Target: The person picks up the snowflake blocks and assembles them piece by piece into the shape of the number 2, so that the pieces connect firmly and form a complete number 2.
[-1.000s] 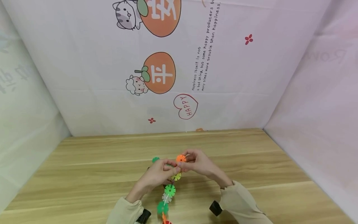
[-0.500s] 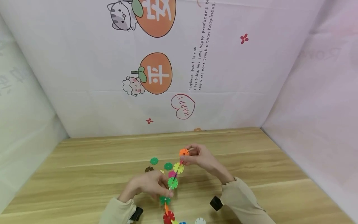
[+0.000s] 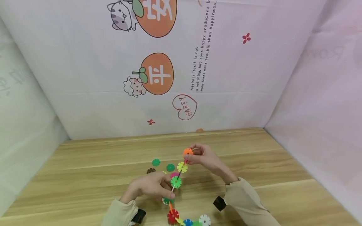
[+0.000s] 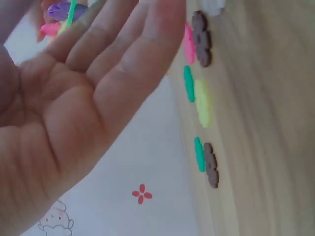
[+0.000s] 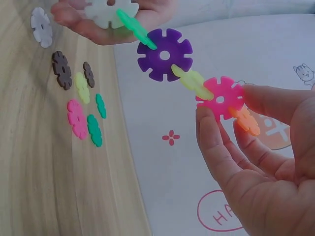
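Observation:
A chain of slotted plastic discs runs from the right hand point(image 3: 205, 157) down toward the front of the table. In the right wrist view the right hand point(image 5: 266, 142) pinches the pink disc point(image 5: 220, 99) between thumb and fingers, beside an orange end disc point(image 5: 246, 121). Beyond it come a yellow disc point(image 5: 193, 82), a purple disc point(image 5: 165, 55), a green one point(image 5: 137, 29) and a white one point(image 5: 111, 11). The left hand point(image 3: 152, 185) holds the chain lower down, near the white disc and a dark green disc point(image 3: 167, 201); its fingertips are partly hidden.
Loose discs lie on the wooden table point(image 3: 99, 169) beyond the left hand: green point(image 3: 156, 162), another green point(image 3: 170, 167), brown point(image 3: 151, 170), pink point(image 3: 174, 175). The chain's lower part, with red point(image 3: 173, 216), blue point(image 3: 188, 222) and white point(image 3: 205, 220) discs, lies near the front edge. Printed cloth walls stand around.
The left hand has moved from beside the right hand down along the chain toward the front. The right hand has risen slightly away with the orange end, and more of the lower chain shows.

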Motion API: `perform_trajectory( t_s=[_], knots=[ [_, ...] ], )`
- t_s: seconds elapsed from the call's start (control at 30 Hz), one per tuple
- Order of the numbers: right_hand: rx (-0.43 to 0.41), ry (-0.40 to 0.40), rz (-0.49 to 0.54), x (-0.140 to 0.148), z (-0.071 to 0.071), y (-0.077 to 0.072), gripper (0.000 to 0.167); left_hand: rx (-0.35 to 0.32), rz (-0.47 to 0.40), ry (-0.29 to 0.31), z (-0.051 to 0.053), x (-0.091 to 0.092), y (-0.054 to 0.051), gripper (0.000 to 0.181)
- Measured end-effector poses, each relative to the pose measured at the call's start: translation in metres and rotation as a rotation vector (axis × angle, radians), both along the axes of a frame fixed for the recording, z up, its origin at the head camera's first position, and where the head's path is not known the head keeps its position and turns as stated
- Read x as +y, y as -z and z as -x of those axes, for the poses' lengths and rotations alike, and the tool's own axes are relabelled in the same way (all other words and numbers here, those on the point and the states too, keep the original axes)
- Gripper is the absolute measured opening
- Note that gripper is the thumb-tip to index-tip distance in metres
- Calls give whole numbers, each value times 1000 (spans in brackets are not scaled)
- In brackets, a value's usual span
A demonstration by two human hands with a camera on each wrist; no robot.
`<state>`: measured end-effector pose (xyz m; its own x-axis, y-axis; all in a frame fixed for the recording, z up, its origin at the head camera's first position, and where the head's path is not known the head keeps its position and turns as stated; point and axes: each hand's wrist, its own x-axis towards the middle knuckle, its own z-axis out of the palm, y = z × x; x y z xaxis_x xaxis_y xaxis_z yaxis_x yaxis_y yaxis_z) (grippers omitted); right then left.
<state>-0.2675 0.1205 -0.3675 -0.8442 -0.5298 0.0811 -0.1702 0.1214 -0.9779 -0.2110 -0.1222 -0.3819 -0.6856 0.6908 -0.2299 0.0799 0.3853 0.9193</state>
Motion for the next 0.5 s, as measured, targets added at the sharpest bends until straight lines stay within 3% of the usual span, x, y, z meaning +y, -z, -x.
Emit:
perform_trajectory(
  t_s=[0.3,0.5],
  knots=[
    [-28,-24,44,17,8,-8,32,56,-70,-166,3,-10,-11,37],
    [-39,-35,-27,25,11,-10,30,92,-81,-273,3,-14,-17,45]
  ],
)
